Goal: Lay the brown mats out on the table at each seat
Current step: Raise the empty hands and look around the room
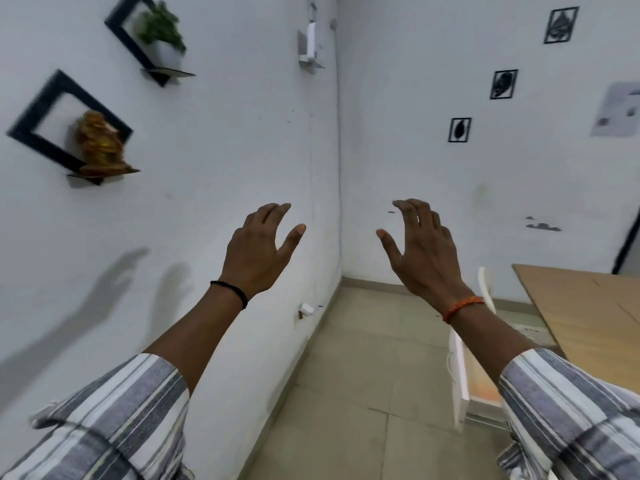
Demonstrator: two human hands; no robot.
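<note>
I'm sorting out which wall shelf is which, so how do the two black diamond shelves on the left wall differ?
The upper shelf holds a green plant in a white pot; the lower shelf holds a golden figurine. The upper shelf sits further right, the lower shelf nearer the picture's left edge. Both are black diamond frames with a small ledge.

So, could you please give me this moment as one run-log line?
left hand: open, raised, empty | right hand: open, raised, empty | table: at right, apart from both hands | brown mats: none in view
</note>
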